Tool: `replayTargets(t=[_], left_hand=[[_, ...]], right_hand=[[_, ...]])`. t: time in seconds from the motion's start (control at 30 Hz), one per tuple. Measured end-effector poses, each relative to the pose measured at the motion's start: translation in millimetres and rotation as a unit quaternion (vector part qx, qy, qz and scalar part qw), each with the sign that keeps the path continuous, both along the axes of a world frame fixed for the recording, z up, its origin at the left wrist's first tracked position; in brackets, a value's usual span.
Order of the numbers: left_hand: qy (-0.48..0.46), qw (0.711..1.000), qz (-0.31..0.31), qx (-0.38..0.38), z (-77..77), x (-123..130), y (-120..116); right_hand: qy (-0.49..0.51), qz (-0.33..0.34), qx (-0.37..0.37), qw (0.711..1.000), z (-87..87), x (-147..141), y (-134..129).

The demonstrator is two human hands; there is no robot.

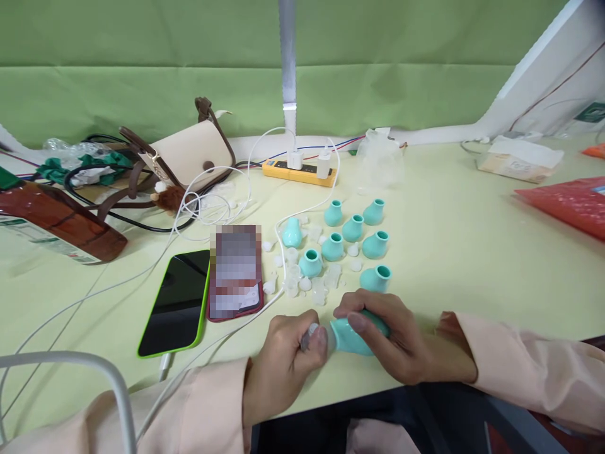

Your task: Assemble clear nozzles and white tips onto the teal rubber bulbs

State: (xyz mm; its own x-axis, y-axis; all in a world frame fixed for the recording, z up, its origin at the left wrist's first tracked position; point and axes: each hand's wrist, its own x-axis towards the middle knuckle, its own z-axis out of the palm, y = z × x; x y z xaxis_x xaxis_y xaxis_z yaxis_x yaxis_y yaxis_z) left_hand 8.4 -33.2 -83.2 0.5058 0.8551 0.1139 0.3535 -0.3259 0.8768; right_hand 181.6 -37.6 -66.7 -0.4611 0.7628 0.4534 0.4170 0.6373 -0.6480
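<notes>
Near the table's front edge, my right hand (397,334) is wrapped round a teal bulb-shaped piece (350,336) lying on its side, its neck pointing left. My left hand (286,353) is closed, thumb and fingers pinching a small translucent plastic piece (309,337) at the mouth of that neck. How far the piece sits inside the neck is hidden by my fingers. Beyond my hands stand several similar teal bulbs (375,277), most upright with open necks. One teal bulb (292,233) lies differently at the left. Several small translucent plastic parts (319,291) lie scattered among them.
Left of the bulbs lie a phone in a red case (236,271) and a green-edged phone (174,302). A white cable (255,321) runs past my left hand. Behind are a yellow power strip (300,173), a cream bag (193,154), a bottle (57,221) and a red package (567,205).
</notes>
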Motion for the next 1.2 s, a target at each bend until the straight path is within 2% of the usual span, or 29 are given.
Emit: replayTargets(t=[0.1, 0.2, 0.3, 0.4, 0.47, 0.6, 0.73, 0.8, 0.9, 0.97, 1.03, 1.1, 1.13, 1.2], left_hand=[[-0.059, 0.993, 0.022, -0.100, -1.5, 1, 2], [-0.113, 0.973, 0.022, -0.198, -2.6, 2, 5], [-0.109, 0.968, 0.027, -0.223, -3.8, 4, 6], [-0.091, 0.975, 0.042, -0.200, -4.7, 5, 4], [-0.066, 0.983, 0.054, -0.160, -3.7, 5, 2], [0.021, 0.998, 0.049, 0.016, 1.5, 3, 2], [0.083, 0.978, 0.031, 0.189, 3.7, 1, 7], [0.095, 0.962, 0.022, 0.254, 3.2, -1, 10], [0.102, 0.945, -0.002, 0.311, 2.8, -3, 15], [0.106, 0.936, -0.014, 0.335, 3.8, -4, 18], [0.109, 0.932, -0.016, 0.345, 5.9, -5, 21], [0.112, 0.934, -0.007, 0.340, 8.5, -5, 21], [0.112, 0.940, 0.003, 0.324, 9.8, -5, 20], [0.107, 0.959, 0.032, 0.259, 11.6, -4, 19]], right_hand=[[-0.015, 0.021, 0.039, 0.999, 2.3, -1, 6], [-0.035, 0.035, 0.077, 0.996, -0.7, -1, 12], [-0.098, 0.042, 0.117, 0.987, -4.2, 1, 14], [-0.164, 0.065, 0.149, 0.973, -3.4, 2, 12], [-0.173, 0.073, 0.128, 0.974, -1.5, 1, 9], [-0.086, 0.041, -0.005, 0.995, -0.9, -4, 6], [-0.005, 0.029, -0.132, 0.991, -3.0, -9, 5], [0.036, 0.038, -0.210, 0.976, -3.6, -10, 5], [0.104, 0.060, -0.337, 0.934, -4.4, -13, 6], [0.128, 0.066, -0.385, 0.912, -3.6, -14, 8], [0.106, 0.081, -0.419, 0.898, -0.5, -13, 11], [0.062, 0.102, -0.416, 0.902, 4.0, -10, 13], [0.042, 0.100, -0.376, 0.920, 5.8, -8, 13], [0.006, 0.064, -0.202, 0.977, 7.1, -3, 12]])
